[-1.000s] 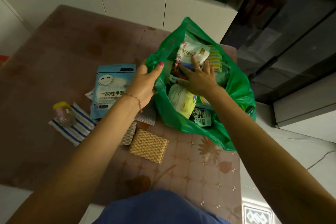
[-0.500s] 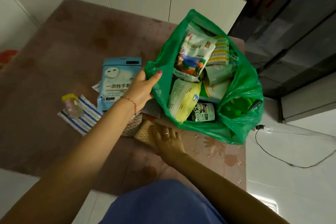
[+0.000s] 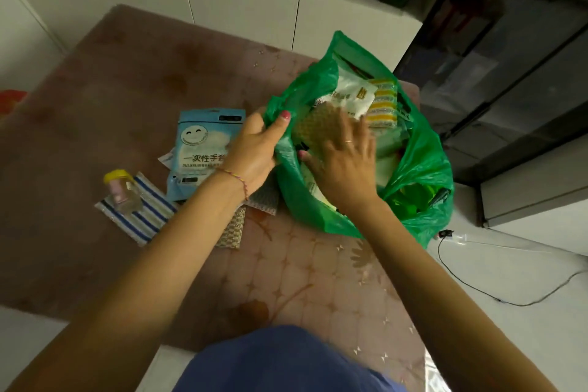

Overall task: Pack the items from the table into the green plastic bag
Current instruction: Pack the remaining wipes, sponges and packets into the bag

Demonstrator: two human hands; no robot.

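Note:
The green plastic bag (image 3: pixel 420 149) stands open on the right of the table, with several packets inside. My left hand (image 3: pixel 254 153) grips its left rim. Inside the bag's mouth, my right hand (image 3: pixel 343 159) holds a yellow woven scouring pad (image 3: pixel 313 124), fingers spread over it and thumb beneath. A white packet (image 3: pixel 350 95) and a yellow-striped sponge pack (image 3: pixel 383 103) lie deeper in the bag. On the table sit a blue glove packet (image 3: pixel 203 143), a small yellow-capped bottle (image 3: pixel 122 189) on a blue-striped cloth (image 3: pixel 143 216), and grey mesh pads (image 3: pixel 232 229).
The brown patterned table (image 3: pixel 302 280) ends just right of the bag. White cabinets (image 3: pixel 241 0) stand behind it, dark appliances (image 3: pixel 509 73) to the right. A black cable (image 3: pixel 477 289) runs across the white floor.
My right hand picked up the yellow woven pad from the table in front of the bag and carried it into the bag's mouth. The left hand kept its grip on the rim.

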